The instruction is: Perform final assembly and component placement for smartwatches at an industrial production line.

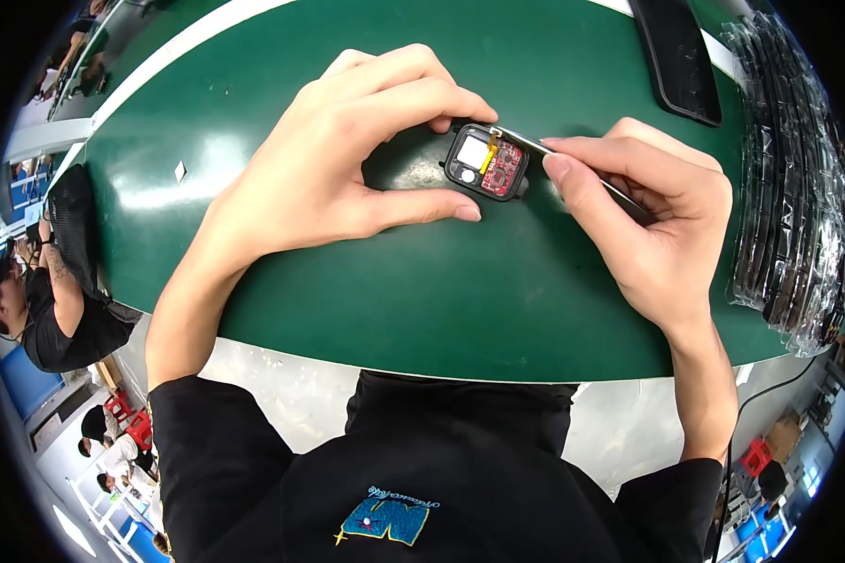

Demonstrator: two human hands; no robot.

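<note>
A small black casing (513, 198) lies open on the green tabletop, with a red circuit board, a white block, a round white part and a yellow strip inside. My left hand (347, 150) curves around its left side. The index fingertip meets its upper edge and the thumb lies along its lower edge, steadying it. Between the thumb and fingers of my right hand (652, 202) is a pair of slim metal tweezers (526, 141). Their tip reaches the casing's upper edge, near the end of the yellow strip. Contact at the tip is too small to make out.
The green table (422, 300) curves around me. A black phone (676, 61) lies at the far right. Beside it rises a stack of clear plastic trays (787, 188) with dark parts. A small pale diamond-shaped piece (180, 171) sits left. Another person (61, 291) is beyond the left edge.
</note>
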